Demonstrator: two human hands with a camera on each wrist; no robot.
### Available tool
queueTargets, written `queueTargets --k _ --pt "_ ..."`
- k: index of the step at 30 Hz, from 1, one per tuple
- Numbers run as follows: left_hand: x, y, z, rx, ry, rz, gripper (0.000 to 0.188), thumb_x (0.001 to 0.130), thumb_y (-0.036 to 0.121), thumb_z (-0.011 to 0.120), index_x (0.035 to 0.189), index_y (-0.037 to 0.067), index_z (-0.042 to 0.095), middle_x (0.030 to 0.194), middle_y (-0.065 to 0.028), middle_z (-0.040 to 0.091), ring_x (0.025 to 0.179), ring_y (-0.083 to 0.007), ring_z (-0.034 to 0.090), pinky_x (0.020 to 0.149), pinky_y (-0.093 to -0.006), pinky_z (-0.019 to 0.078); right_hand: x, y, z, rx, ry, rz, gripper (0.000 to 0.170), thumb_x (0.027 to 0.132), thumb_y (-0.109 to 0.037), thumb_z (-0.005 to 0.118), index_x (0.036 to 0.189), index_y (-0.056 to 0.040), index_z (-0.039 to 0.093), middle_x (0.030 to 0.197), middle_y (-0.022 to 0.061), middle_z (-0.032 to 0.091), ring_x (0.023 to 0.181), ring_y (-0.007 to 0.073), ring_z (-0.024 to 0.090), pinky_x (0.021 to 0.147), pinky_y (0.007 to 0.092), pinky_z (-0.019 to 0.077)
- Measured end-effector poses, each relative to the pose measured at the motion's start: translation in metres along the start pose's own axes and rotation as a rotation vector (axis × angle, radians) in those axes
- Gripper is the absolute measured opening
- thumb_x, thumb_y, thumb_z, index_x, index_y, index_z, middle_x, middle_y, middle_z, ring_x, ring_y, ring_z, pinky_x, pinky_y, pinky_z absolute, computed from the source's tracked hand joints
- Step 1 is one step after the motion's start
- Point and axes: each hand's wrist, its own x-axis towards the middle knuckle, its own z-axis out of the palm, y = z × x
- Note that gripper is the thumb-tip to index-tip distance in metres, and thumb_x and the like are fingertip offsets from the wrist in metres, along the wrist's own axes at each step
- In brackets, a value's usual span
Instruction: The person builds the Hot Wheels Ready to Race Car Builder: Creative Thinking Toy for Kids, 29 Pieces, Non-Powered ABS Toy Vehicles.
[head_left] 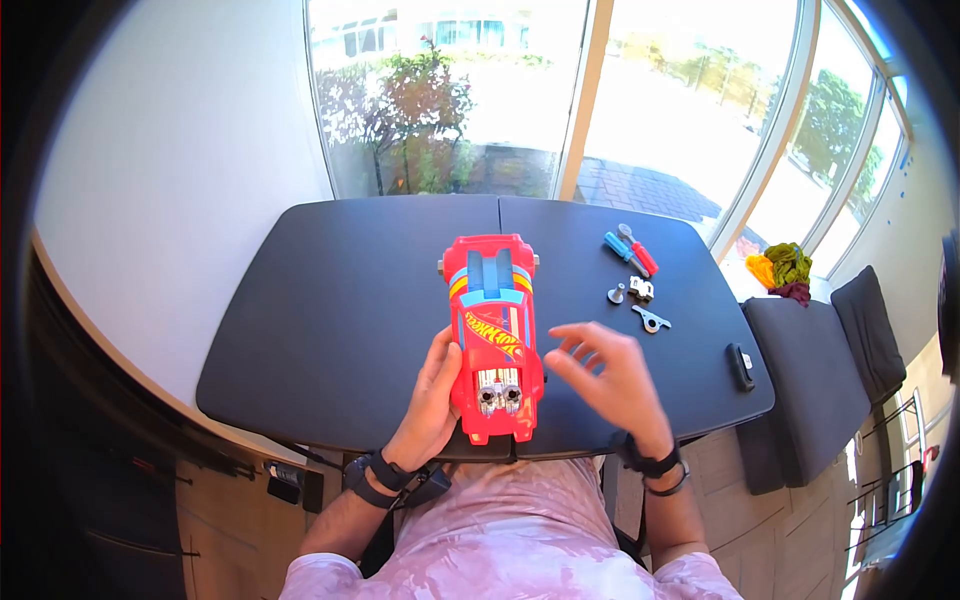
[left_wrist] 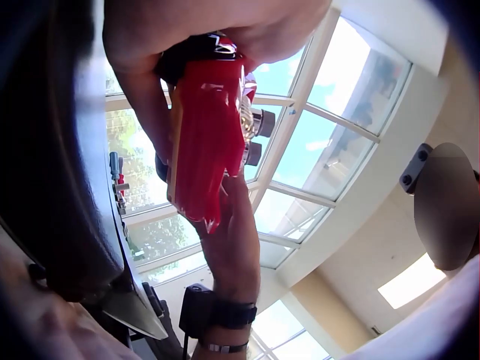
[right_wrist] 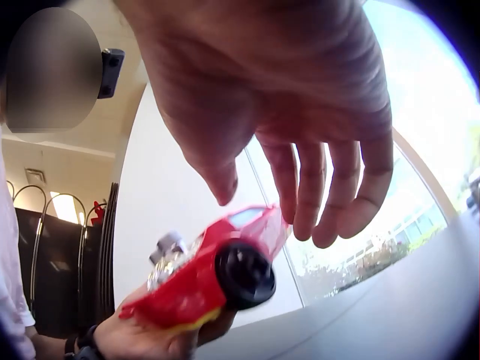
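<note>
A red toy car (head_left: 495, 340) with Hot Wheels lettering and a chrome engine (head_left: 498, 392) is held up over the table's near side. My left hand (head_left: 428, 405) grips it along its left side, the fingers partly hidden under the body. On the other side, my right hand (head_left: 612, 380) hovers beside the car with its fingers loosely spread and nothing in them. The right wrist view shows that hand (right_wrist: 277, 97) above the car, whose black wheel (right_wrist: 246, 275) faces the camera. In the left wrist view the red body (left_wrist: 206, 135) hides most of the gripping fingers.
On the dark table (head_left: 330, 300) lie a blue-handled tool (head_left: 622, 250), a red-handled tool (head_left: 645, 260), a chrome part (head_left: 641, 288), a small silver piece (head_left: 617, 293) and a grey bracket (head_left: 652, 319). A black object (head_left: 740, 367) rests near the right edge. Beyond it stands a grey seat (head_left: 805, 370).
</note>
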Motion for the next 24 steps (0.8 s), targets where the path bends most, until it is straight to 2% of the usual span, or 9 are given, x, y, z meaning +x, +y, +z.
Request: queueTargets --k 4,10,13,16,19,22,24 --pt "-0.001 0.003 0.002 0.007 0.048 -0.037 0.053 0.124 0.043 0.055 0.167 0.013 0.043 0.15 -0.0059 0.069 0.134 -0.0148 0.073 0.103 -0.0369 0.0684 0.03 -0.001 -0.055 -0.134 0.185 -0.057 0.026 0.104 -0.024 0.085 0.121 -0.0035 0.085 0.092 0.0085 0.081 0.079 0.0161 0.076 0.072 0.0326 0.0595" --pt "-0.001 0.01 0.008 0.014 0.062 -0.056 0.056 0.123 0.042 0.056 0.168 0.011 0.043 0.149 -0.0064 0.069 0.133 -0.015 0.074 0.102 -0.037 0.0685 0.076 0.015 -0.112 -0.298 0.291 -0.021 0.024 0.107 -0.023 0.079 0.118 -0.0029 0.085 0.088 0.0098 0.08 0.078 0.0148 0.075 0.07 0.0329 0.0575" --pt "0.001 0.007 0.005 0.005 0.065 -0.05 0.059 0.123 0.042 0.056 0.171 0.01 0.042 0.15 -0.0063 0.069 0.133 -0.0142 0.074 0.102 -0.0361 0.0685 0.098 0.057 -0.119 -0.359 0.227 0.087 0.026 0.105 -0.028 0.079 0.118 -0.0075 0.087 0.093 0.0123 0.082 0.084 0.0216 0.079 0.076 0.0376 0.0614" --pt "0.001 0.005 0.004 -0.012 0.072 -0.052 0.061 0.123 0.042 0.056 0.173 0.01 0.042 0.15 -0.006 0.07 0.132 -0.0131 0.073 0.102 -0.035 0.0683 0.115 0.132 -0.113 -0.59 0.157 0.16 0.026 0.099 -0.032 0.082 0.116 -0.0127 0.088 0.1 0.015 0.085 0.092 0.0314 0.083 0.084 0.0447 0.0648" --pt "0.003 0.004 0.004 -0.006 0.073 -0.047 0.06 0.124 0.042 0.056 0.173 0.01 0.043 0.15 -0.0056 0.07 0.132 -0.012 0.073 0.102 -0.034 0.0677 0.115 0.181 -0.1 -0.764 0.126 0.29 0.025 0.092 -0.032 0.086 0.112 -0.0167 0.089 0.104 0.0159 0.085 0.098 0.0387 0.083 0.092 0.0507 0.0653" --pt "0.002 0.006 0.005 0.002 0.064 -0.054 0.058 0.124 0.041 0.055 0.172 0.01 0.045 0.148 -0.0052 0.071 0.131 -0.0111 0.073 0.102 -0.0331 0.0671 0.108 0.189 -0.097 -0.797 -0.037 0.365 0.02 0.086 -0.021 0.087 0.106 -0.0164 0.09 0.102 0.0156 0.084 0.097 0.0388 0.082 0.092 0.0513 0.0654" --pt "0.002 0.007 0.004 0.0 0.066 -0.056 0.057 0.124 0.04 0.055 0.171 0.009 0.046 0.148 -0.0052 0.071 0.131 -0.0106 0.073 0.102 -0.0324 0.0668 0.105 0.2 -0.097 -0.791 -0.009 0.303 0.02 0.083 -0.015 0.088 0.103 -0.0171 0.091 0.101 0.016 0.084 0.098 0.0393 0.082 0.093 0.0515 0.0655"
